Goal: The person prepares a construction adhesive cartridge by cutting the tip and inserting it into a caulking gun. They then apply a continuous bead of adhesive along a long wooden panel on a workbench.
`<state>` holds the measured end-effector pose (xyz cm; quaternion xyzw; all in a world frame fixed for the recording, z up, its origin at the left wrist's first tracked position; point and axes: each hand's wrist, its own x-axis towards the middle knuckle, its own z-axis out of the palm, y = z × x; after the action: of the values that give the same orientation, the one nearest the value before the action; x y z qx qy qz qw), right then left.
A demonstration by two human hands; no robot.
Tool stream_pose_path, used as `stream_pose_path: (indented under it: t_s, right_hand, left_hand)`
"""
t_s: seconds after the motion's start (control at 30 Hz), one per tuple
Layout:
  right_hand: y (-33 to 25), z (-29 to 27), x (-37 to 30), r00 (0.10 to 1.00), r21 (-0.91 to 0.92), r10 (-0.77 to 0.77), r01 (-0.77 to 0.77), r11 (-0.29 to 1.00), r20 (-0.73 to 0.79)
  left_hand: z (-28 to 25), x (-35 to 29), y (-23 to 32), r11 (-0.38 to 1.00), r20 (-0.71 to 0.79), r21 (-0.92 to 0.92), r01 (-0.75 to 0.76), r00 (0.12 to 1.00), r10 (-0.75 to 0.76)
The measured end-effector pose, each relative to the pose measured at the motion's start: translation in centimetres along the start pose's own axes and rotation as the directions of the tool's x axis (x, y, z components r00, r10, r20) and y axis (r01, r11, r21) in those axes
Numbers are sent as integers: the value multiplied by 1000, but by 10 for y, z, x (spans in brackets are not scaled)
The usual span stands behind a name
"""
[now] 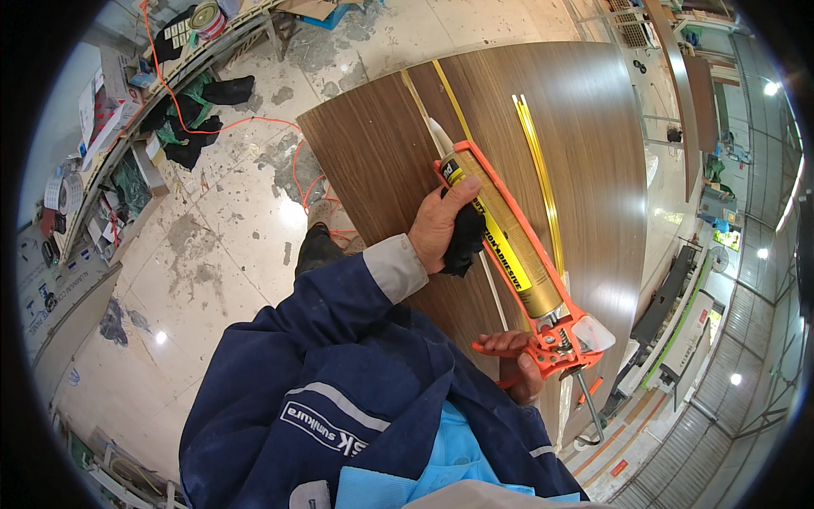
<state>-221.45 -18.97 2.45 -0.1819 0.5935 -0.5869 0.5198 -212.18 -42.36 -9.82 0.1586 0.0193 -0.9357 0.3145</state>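
An orange caulking gun [555,254] lies slantwise across the view, loaded with a gold and yellow adhesive cartridge [515,246]. My left hand [443,222] is closed around the cartridge's front end, with a bunched black cloth [465,242] under its fingers. Lower down, my right hand [519,363] is wrapped round the gun's handle and trigger. The cartridge's pale nozzle [437,134] points away from me, over a narrow pale line on a brown wood-grain panel [593,170]. Whether its tip touches the panel I cannot tell. Several thin gold strips [541,174] rest on the panel, right of the gun.
An orange cord [254,119] runs over the stained tile floor [195,246] to the panel's left edge. At the left, a cluttered bench [127,161] holds a round tin [206,19], tape rolls [64,193] and dark cloths. Long boards [674,76] stand beyond the panel at right.
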Motion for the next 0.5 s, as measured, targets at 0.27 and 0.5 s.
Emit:
stream_pose_path:
  t_s: [0.27, 0.5]
  right_hand:
    - [-4, 1, 4, 1000, -9, 4, -4, 1000, 10]
    - [-13, 5, 6, 999, 44, 43, -44, 998, 30]
  left_hand:
    - [2, -2, 3, 1000, 4, -8, 14, 1000, -14]
    - [0, -1, 3, 999, -21, -20, 28, 999, -28]
